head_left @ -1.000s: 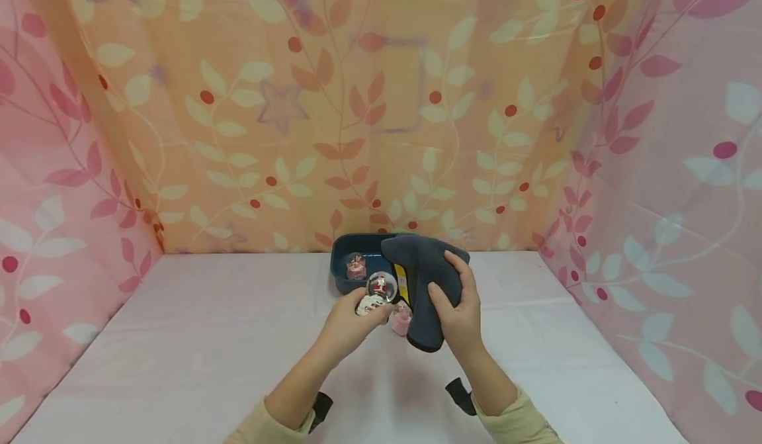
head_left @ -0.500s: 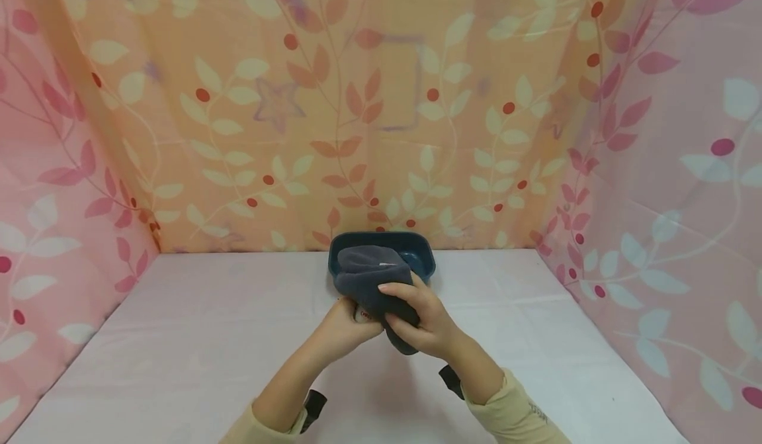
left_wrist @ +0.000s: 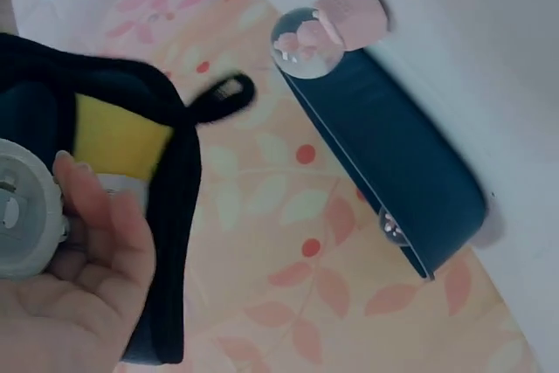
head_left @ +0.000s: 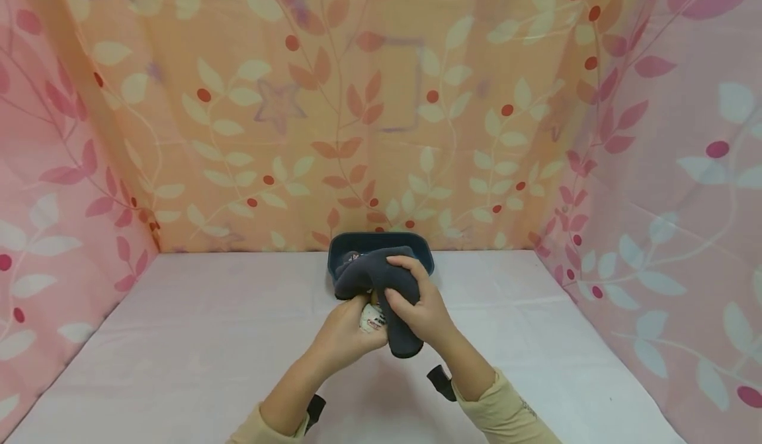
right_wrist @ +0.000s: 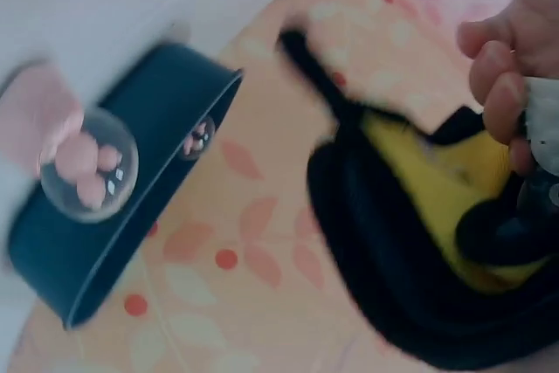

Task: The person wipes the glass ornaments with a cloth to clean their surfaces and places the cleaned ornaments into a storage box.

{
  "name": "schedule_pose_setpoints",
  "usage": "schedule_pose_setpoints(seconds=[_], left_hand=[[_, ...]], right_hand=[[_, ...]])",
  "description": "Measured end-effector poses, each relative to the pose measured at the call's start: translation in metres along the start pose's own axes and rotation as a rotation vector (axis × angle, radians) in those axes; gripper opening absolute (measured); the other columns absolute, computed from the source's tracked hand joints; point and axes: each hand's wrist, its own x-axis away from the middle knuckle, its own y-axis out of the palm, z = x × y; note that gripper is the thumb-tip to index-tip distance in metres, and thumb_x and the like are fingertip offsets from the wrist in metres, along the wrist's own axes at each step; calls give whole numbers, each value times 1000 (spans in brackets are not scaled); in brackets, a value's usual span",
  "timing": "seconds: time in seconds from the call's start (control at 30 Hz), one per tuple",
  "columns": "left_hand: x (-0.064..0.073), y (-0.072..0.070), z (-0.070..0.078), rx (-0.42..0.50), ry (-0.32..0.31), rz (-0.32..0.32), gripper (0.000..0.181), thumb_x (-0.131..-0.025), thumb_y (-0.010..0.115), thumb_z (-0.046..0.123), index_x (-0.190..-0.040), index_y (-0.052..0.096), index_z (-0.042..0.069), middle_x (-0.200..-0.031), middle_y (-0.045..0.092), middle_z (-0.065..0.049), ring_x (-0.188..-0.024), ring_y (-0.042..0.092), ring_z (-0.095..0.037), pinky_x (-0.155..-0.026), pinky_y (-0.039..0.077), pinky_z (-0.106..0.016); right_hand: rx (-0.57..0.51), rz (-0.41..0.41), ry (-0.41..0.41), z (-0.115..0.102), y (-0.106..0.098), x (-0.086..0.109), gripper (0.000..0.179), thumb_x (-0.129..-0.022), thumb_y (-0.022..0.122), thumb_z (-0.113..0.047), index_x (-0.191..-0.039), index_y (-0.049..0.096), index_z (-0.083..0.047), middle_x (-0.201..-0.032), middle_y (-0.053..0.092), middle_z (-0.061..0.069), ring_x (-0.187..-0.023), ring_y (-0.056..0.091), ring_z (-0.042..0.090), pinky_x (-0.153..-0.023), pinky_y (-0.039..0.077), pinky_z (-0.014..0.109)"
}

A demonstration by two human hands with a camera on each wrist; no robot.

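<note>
While left hand (head_left: 345, 338) grips snow globe (head_left: 372, 319), right hand (head_left: 421, 305) holds cloth (head_left: 366, 268) clear of tub's rim (head_left: 381, 234).

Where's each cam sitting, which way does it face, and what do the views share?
Head: worn on the head, facing forward and down; shows left hand, right hand and sleeves.
Left wrist: at that wrist, facing past the left hand and held globe toward the curtain; roughly upside down.
Right wrist: at that wrist, facing the dark cloth and curtain; fingers at right look like the left hand's.
Both wrist views share the blue tray and pink globe.
</note>
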Motion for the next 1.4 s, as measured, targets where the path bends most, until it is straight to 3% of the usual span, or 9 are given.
schedule_pose_setpoints(seconds=[0.17, 0.4, 0.63, 0.73, 0.87, 1.0, 1.1, 1.23, 1.4], left_hand=[[-2, 1, -1, -43, 36, -19, 40, -82, 73, 24, -113, 57, 3, -87, 60, 3, -70, 56, -10, -62, 48, -28], [-2, 0, 0, 32, -20, -78, 47, -84, 74, 32, -113, 57, 0, -88, 60, 0, -73, 56, -12, -63, 49, -29], [-2, -4, -3, 350, -224, -91, 47, -86, 74, 34, -114, 57, 0, -89, 62, -5, -79, 59, -18, -72, 49, -33], [0, -8, -3, 481, -290, -65, 45, -89, 69, 31, -112, 51, -3, -86, 62, -6, -74, 58, -17, -69, 46, -30], [2, -12, -3, 646, -308, -81, 45, -99, 54, 39, -110, 45, -4, -83, 62, -6, -69, 53, -14, -63, 42, -25], [1, -12, 0, 818, -328, -102, 67, -99, 42, 55, -128, 42, -5, -82, 63, -5, -64, 50, -11, -58, 40, -22], [2, -8, 5, 920, -359, -89, 66, -99, 38, 58, -130, 44, 0, -80, 62, -3, -59, 46, -9, -54, 37, -20], [5, -3, 13, 958, -368, -56, 57, -101, 33, 56, -113, 54, 4, -74, 56, -1, -54, 42, -8, -52, 37, -19], [7, 2, 18, 849, -351, 16, 51, -103, 33, 50, -106, 55, 4, -64, 50, 3, -48, 39, -6, -49, 35, -20]], right_hand=[[-324, 85, 327, -2, -1, 1, 46, -94, 53, -10, -138, 42, -7, -128, 46, 16, -98, 54, 22, -77, 49, 27], [-608, 92, 553, 1, -3, 4, 42, -100, 46, -17, -139, 36, -8, -126, 48, 8, -103, 55, 17, -84, 48, 26], [-663, 19, 705, 5, -18, 4, 45, -102, 41, -17, -144, 28, -8, -127, 47, 5, -95, 60, 11, -81, 51, 23], [-664, 79, 696, 5, -24, 5, 43, -101, 43, -14, -142, 30, -8, -125, 50, 3, -91, 62, 10, -79, 51, 22], [-583, 267, 589, 2, -25, 9, 43, -100, 47, -14, -140, 33, -10, -134, 44, 8, -102, 58, 15, -84, 49, 25], [-379, 409, 290, 2, -13, 16, 43, -97, 49, -5, -138, 38, -9, -136, 38, 12, -106, 54, 19, -82, 50, 25], [-150, 404, -32, 6, 1, 21, 41, -91, 51, 4, -131, 43, -4, -126, 43, 10, -96, 55, 15, -74, 50, 22], [141, 321, -398, 12, 17, 23, 34, -95, 56, -8, -127, 46, -3, -113, 52, 11, -86, 55, 15, -71, 50, 23], [269, 280, -536, 17, 26, 19, 31, -99, 54, -26, -123, 49, -7, -107, 52, 20, -85, 54, 25, -76, 50, 28]])
